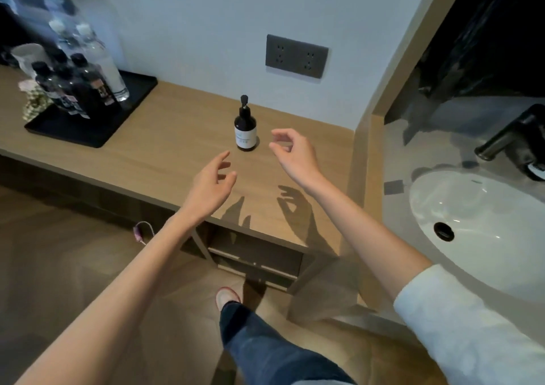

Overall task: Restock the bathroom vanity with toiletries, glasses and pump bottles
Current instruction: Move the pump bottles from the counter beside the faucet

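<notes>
A dark pump bottle (245,127) with a white label stands upright on the wooden counter (165,136), near the wall. My right hand (292,153) hovers just right of it, fingers loosely curved, holding nothing and not touching the bottle. My left hand (213,181) hangs over the counter in front and left of the bottle, fingers relaxed and empty. At the far left a black tray (97,131) carries several dark small bottles (73,89) and clear water bottles (100,57).
A white sink basin (477,225) with a dark faucet (513,142) lies to the right, past a wooden divider. A grey wall socket (296,55) sits above the counter. A white cup (28,57) stands far left. An open shelf (256,257) is below the counter.
</notes>
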The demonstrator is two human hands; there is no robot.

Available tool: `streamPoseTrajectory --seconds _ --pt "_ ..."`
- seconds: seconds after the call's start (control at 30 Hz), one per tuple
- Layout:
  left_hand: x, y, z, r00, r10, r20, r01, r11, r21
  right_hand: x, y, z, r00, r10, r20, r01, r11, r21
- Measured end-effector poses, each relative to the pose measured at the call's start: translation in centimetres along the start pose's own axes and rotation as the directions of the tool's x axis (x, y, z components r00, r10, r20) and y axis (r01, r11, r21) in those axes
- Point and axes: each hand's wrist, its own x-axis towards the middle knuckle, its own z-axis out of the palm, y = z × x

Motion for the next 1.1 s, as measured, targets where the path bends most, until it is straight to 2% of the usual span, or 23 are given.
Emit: streamPoseTrajectory --seconds 0.3,0.4,0.6,0.77,0.9,1.1 --pt "13.7 -5.0 -0.7 0.980 -0.096 0.174 0.102 0.995 -0.025 12.3 1.3 6.8 0.987 0.155 -0.031 -0.154 0.988 0.023" --pt "17.1 -6.8 -0.7 0.962 -0.148 0.229 0.165 0.985 -0.054 15.2 1.2 8.6 0.988 0.154 -0.024 -0.154 0.988 0.016" --pt "22.5 -9.1 -0.3 0.922 -0.151 0.356 0.194 0.977 -0.087 19.0 2.3 11.1 0.986 0.123 -0.108 -0.131 0.989 -0.064" --pt "25.1 -10.0 0.3 0.895 -0.087 0.438 0.157 0.980 -0.125 20.0 3.2 12.3 0.977 0.147 -0.152 -0.168 0.976 -0.139" --pt "25.8 -10.3 -0.4 0.865 -0.040 0.500 0.146 0.974 -0.174 19.5 2.9 12.9 0.962 0.171 -0.211 -0.199 0.973 -0.120" --pt "24.7 -10.0 -2.9 0.859 0.131 0.494 -0.013 0.972 -0.236 16.1 -0.4 12.6 0.927 0.213 -0.309 -0.209 0.977 0.048"
